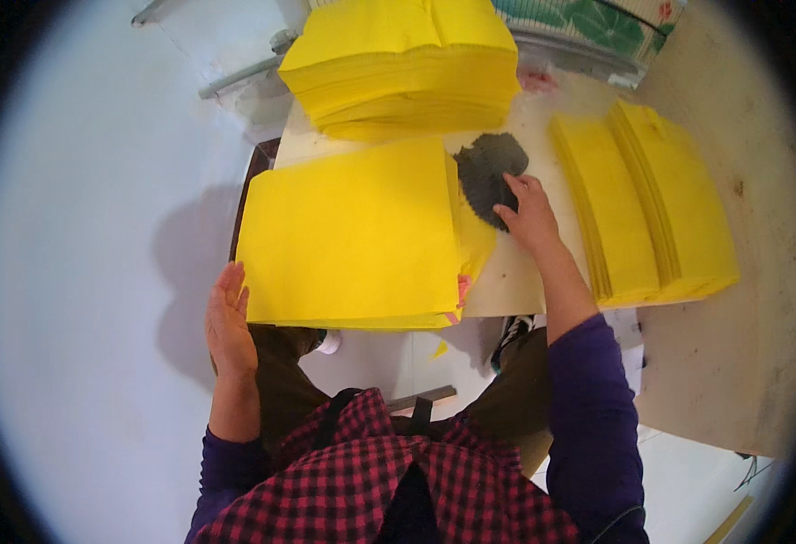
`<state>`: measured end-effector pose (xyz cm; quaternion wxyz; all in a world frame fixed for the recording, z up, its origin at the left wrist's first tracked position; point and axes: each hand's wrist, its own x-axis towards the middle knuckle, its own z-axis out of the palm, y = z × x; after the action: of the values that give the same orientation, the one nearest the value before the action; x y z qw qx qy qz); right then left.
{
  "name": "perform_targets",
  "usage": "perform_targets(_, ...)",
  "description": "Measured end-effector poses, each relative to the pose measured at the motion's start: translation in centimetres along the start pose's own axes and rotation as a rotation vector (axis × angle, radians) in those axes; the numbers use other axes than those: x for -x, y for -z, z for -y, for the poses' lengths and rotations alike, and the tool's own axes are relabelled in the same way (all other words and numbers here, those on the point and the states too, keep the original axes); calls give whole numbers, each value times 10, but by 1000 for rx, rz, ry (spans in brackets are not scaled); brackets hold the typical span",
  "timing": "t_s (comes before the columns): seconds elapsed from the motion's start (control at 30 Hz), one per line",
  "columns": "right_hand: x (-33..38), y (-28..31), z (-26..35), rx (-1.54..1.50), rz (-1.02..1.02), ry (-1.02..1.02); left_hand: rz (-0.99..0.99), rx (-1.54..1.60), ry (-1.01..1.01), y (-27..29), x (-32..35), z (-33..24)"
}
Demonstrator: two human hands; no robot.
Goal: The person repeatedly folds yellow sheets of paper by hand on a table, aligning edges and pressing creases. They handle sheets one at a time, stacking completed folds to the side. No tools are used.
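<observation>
A stack of flat yellow sheets [353,240], paper or thin cloth, lies in front of me at the table's near edge. Beside its left edge is my left hand [228,322], fingers stretched out and holding nothing. My right hand [529,213] reaches over the table to a dark grey piece with a ruffled edge [484,168], perhaps cloth. Thumb and fingertips touch its right side, spread apart. Something pink [463,288] pokes out at the stack's near right corner. Whether the stack is one bundle or loose sheets, I cannot tell.
A taller yellow pile [402,72] stands at the back of the table [516,286]. Two more long yellow stacks [629,204] lie side by side on the right. A pale wall [72,272] rises close on the left; a tan panel [733,354] stands to the right.
</observation>
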<state>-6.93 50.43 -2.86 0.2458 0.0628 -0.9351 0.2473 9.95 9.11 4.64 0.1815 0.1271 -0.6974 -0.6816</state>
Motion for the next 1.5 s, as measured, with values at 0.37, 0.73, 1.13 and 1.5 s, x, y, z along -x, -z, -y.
perform_targets(0.37, -18, -4, -21, -29, 156, -276, 64, -113, -52, -6, -7, 11)
perform_targets(0.73, -2, 28, -30, 4, 223, -370, 687, -785, -677, -139, 50, 11)
perform_targets(1.13, 4, 34, -35, -63, 259, -328, 643, -813, -770, -159, 47, 17)
perform_targets(1.5, 5, 36, -35, -101, 260, -325, 634, -749, -737, -164, 45, 13)
